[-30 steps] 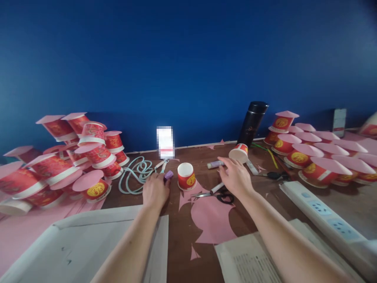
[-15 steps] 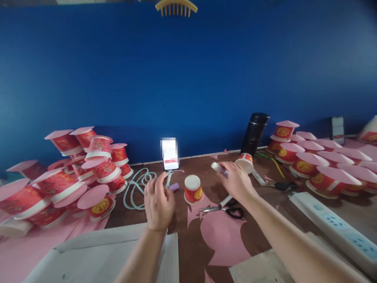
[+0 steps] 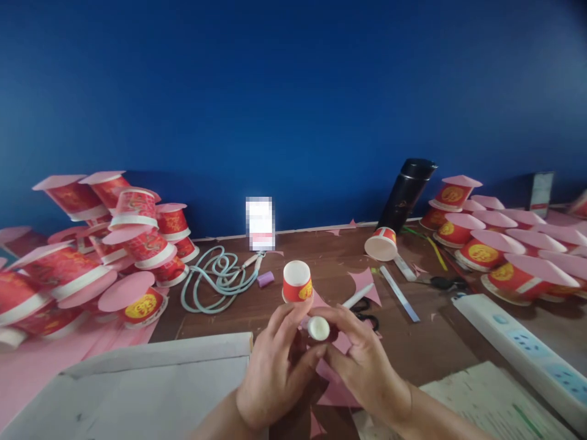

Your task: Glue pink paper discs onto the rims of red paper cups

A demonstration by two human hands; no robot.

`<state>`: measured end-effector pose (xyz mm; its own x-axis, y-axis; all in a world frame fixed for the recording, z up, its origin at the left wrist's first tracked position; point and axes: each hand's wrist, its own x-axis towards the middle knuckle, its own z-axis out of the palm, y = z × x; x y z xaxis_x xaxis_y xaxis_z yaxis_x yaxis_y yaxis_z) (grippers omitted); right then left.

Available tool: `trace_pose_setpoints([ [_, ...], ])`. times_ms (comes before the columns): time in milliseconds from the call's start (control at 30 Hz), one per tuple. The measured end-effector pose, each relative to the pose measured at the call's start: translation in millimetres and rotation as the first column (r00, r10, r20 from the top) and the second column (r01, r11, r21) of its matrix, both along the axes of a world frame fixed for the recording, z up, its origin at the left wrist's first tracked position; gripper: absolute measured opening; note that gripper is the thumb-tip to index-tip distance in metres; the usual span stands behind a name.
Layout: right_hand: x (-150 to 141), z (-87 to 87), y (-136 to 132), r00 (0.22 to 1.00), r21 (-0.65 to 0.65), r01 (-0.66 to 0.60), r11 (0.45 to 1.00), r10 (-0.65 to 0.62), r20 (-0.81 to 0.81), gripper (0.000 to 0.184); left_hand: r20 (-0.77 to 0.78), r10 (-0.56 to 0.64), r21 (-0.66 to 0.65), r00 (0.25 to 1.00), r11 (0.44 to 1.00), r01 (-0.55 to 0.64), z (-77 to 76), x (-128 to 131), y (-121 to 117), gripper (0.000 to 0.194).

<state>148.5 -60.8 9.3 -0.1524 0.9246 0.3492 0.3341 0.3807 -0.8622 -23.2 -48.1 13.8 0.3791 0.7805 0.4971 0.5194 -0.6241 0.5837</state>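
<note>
Both of my hands meet low in the middle over the brown table (image 3: 440, 342). Together they hold a glue stick (image 3: 318, 328), its round white end facing me. My left hand (image 3: 275, 373) curls round it from the left, thumb and fingers pinched on the tube. From the right, my right hand (image 3: 362, 360) closes on it too. Just beyond the hands an upside-down red paper cup (image 3: 297, 281) stands on pink paper scraps (image 3: 337, 394). A small purple cap (image 3: 265, 279) lies left of the cup. Scissors (image 3: 367, 308) lie to the right of my hands.
Piles of red cups with pink paper discs fill the left (image 3: 114, 256) and the right (image 3: 495, 244). A black flask (image 3: 406, 192), a lit phone (image 3: 260, 223), a coiled cord (image 3: 220, 275), a tipped cup (image 3: 381, 243), a ruler (image 3: 398, 293), a power strip (image 3: 518, 348) and white sheets (image 3: 137, 391) surround the hands.
My right hand lifted the glue stick from the table and drew it back toward me. My left hand left the purple cap on the table and joined the right on the stick.
</note>
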Motion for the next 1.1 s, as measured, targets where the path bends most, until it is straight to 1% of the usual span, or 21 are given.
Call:
trace_pose_setpoints([
  [67,0.2,-0.8,1.6,0.998,-0.008,-0.053,0.999,0.053,0.018,0.044,0.003,-0.037,-0.039,0.999,0.999,0.037,-4.1,-0.2,2.7,0.052],
  [133,-0.4,0.9,2.7,0.997,-0.022,-0.083,0.996,0.083,-0.006,0.043,0.010,-0.048,-0.078,0.999,0.996,0.049,-7.6,0.2,4.5,0.048],
  [167,-0.7,2.4,3.1,0.995,-0.055,-0.099,0.994,0.097,-0.036,0.045,0.009,-0.042,-0.093,0.999,0.995,0.042,-9.1,0.3,5.4,0.047],
  [233,-0.5,5.8,3.3,0.981,-0.166,-0.165,0.972,0.146,-0.124,0.047,-0.004,-0.021,-0.107,1.000,0.994,0.021,-11.6,0.1,6.9,0.046],
  [300,0.9,8.8,3.3,0.958,-0.247,-0.229,0.942,0.173,-0.230,0.042,-0.029,-0.026,-0.096,0.999,0.995,0.023,-13.1,-0.2,8.3,0.046],
  [367,3.2,11.0,3.6,0.942,-0.282,-0.261,0.923,0.179,-0.285,0.036,-0.047,-0.040,-0.083,0.998,0.996,0.036,-13.3,-0.3,9.3,0.047],
  [533,8.1,16.0,5.0,0.951,-0.282,-0.253,0.925,0.184,-0.251,0.034,-0.061,-0.034,-0.073,0.998,0.997,0.030,-9.7,0.6,10.1,0.047],
  [633,9.6,19.3,6.1,0.952,-0.308,-0.252,0.917,0.177,-0.251,0.033,-0.098,-0.046,-0.083,0.994,0.996,0.038,-6.4,0.2,10.3,0.048],
  [833,11.6,21.0,7.6,0.942,-0.456,-0.266,0.849,0.128,-0.311,0.034,-0.228,-0.109,-0.094,0.968,0.992,0.089,-2.9,-1.9,10.2,0.056],
  [1033,12.6,17.4,7.3,0.920,-0.532,-0.295,0.793,0.087,-0.381,0.027,-0.287,-0.132,-0.069,0.949,0.991,0.117,-1.3,-1.6,10.1,0.055],
  [1100,12.8,15.3,7.6,0.920,-0.545,-0.291,0.786,0.075,-0.383,0.025,-0.299,-0.140,-0.067,0.944,0.990,0.125,0.1,-1.2,10.1,0.054],
])
